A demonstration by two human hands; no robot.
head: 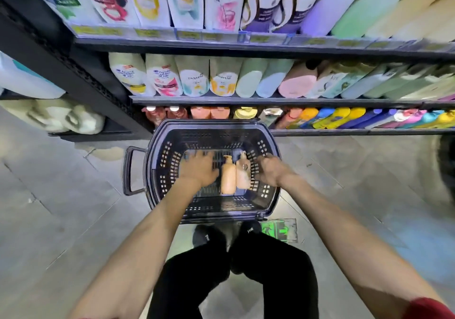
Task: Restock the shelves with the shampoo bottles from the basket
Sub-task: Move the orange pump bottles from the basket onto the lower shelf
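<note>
Dark shelves [246, 45] fill the top half, crammed with bottles. Below is a grey tile floor [61, 195], and the dark basket [157, 171] sits on it right up against the bottom shelf. The left hand [199, 168] is inside the basket, fingers spread flat and holding nothing, just beside a peach pump bottle [228, 176]. A second peach bottle [242, 174] lies alongside, touching it. The right hand [269, 171] reaches in at that one's far side — too blurry to tell if its fingers grip anything. There's a green floor sticker [279, 230] near the basket.
</note>
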